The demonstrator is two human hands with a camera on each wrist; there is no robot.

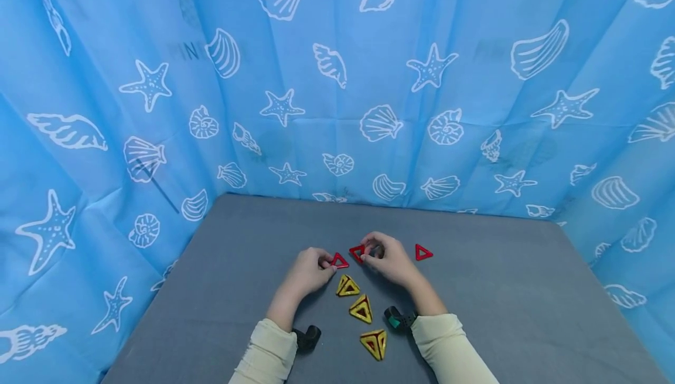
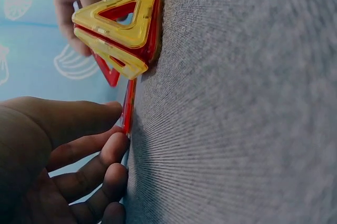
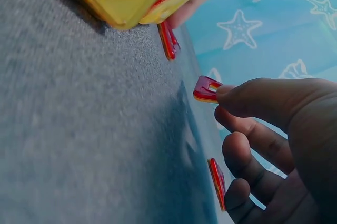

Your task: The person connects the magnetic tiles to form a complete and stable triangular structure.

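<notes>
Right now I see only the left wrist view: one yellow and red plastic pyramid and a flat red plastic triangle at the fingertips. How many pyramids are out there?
Observer: Three yellow and red pyramids line up between the forearms on the grey table.
Operator: And the right hand?
Observer: The right hand pinches a second red triangle frame.
Operator: Any spare?
Observer: A third red triangle lies flat, apart, right of that hand.
</notes>
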